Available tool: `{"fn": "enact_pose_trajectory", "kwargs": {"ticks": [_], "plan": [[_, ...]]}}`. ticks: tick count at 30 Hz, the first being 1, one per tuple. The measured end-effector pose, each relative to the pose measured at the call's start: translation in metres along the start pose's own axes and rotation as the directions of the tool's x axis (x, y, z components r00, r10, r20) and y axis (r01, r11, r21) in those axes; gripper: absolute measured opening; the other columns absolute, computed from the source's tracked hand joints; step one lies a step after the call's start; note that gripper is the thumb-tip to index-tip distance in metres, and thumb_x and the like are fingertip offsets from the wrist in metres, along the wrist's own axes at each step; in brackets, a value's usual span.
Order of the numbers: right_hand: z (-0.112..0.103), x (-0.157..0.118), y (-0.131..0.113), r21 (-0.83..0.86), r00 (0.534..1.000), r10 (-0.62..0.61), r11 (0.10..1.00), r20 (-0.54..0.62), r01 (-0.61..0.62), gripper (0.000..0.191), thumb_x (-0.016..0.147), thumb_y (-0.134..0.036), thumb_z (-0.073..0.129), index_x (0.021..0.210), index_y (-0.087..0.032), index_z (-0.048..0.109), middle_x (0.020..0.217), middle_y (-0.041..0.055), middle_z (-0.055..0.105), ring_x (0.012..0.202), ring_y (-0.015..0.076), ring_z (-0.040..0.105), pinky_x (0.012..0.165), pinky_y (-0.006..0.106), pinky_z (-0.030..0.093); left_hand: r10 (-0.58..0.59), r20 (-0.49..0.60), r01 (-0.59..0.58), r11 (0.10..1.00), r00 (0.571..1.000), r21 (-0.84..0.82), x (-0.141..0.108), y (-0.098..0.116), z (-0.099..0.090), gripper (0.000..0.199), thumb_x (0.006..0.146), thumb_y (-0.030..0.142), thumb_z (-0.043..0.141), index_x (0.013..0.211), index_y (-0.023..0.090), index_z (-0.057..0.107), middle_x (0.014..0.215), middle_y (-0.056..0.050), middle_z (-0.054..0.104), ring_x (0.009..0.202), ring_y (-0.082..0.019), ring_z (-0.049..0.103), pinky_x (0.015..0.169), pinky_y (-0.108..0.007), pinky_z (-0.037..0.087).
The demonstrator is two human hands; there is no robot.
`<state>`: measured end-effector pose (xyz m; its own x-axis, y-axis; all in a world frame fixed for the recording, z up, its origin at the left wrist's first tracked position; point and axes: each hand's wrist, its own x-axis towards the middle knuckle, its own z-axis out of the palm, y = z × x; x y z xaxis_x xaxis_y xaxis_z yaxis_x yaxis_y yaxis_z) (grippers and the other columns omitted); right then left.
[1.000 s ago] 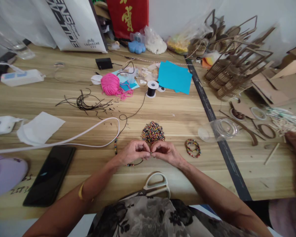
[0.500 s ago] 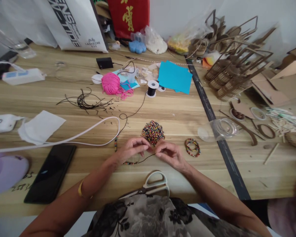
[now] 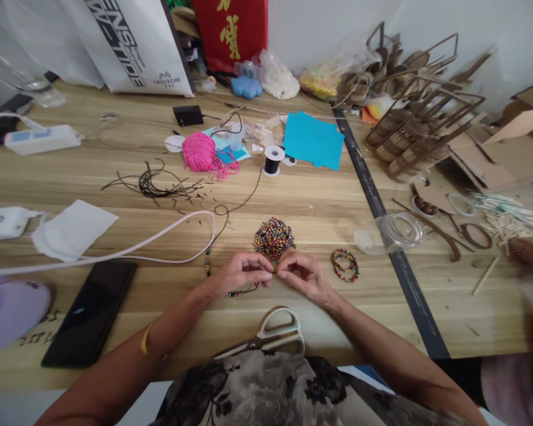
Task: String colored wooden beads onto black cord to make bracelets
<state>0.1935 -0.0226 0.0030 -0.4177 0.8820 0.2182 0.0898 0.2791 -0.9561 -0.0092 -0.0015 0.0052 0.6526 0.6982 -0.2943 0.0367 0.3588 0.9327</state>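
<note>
Fingertips of my left hand (image 3: 245, 272) are pinched around a thin black cord (image 3: 251, 290), close to my right hand (image 3: 305, 276). My right hand also pinches the cord at its tip; whether a bead sits between the fingers is too small to tell. Part of the cord carries strung coloured beads (image 3: 208, 260), partly hidden behind my left hand. It runs back to a black cord spool (image 3: 273, 163). Just beyond both hands lies a pile of multicoloured beads (image 3: 274, 235). Two beaded bracelets (image 3: 345, 265) lie to the right of my right hand.
Scissors (image 3: 281, 332) lie near my body. A phone (image 3: 89, 313) and white cable (image 3: 160, 236) are at left. Pink yarn (image 3: 198, 151), black cord scraps (image 3: 153, 180) and blue sheets (image 3: 313, 141) lie farther back. Another person's hand (image 3: 530, 254) is at the right edge, near small sticks.
My left thumb and fingers have closed on the cord next to my right fingertips, where they were apart before. Another person's hand has come into view at the right edge.
</note>
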Motion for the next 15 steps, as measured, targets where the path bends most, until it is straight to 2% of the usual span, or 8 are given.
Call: {"fn": "enact_pose_trajectory", "kwargs": {"ticks": [6, 15], "plan": [[0.0037, 0.0009, 0.0019, -0.034, 0.999, -0.034, 0.999, 0.014, 0.035, 0.013, 0.086, -0.026, 0.059, 0.077, -0.017, 0.06, 0.072, 0.004, 0.057, 0.07, 0.0149, 0.052, 0.065, 0.028, 0.042, -0.011, -0.076, 0.015, 0.998, 0.997, 0.055, 0.0029, -0.0015, 0.0014, 0.024, 0.07, 0.034, 0.07, 0.072, 0.012, 0.061, 0.059, 0.0, 0.061, 0.055, -0.009, 0.054, 0.057, -0.02, 0.041], [0.0048, 0.0014, 0.0044, -0.078, 0.999, -0.019, 0.997, 0.046, 0.023, 0.016, 0.087, -0.029, 0.057, 0.078, -0.016, 0.059, 0.072, 0.0042, 0.057, 0.069, 0.0145, 0.053, 0.064, 0.027, 0.042, -0.005, -0.085, 0.009, 0.999, 0.996, 0.049, 0.0055, -0.0065, 0.0006, 0.022, 0.068, 0.031, 0.07, 0.073, 0.011, 0.062, 0.059, 0.001, 0.06, 0.055, -0.008, 0.053, 0.056, -0.019, 0.042]]}}
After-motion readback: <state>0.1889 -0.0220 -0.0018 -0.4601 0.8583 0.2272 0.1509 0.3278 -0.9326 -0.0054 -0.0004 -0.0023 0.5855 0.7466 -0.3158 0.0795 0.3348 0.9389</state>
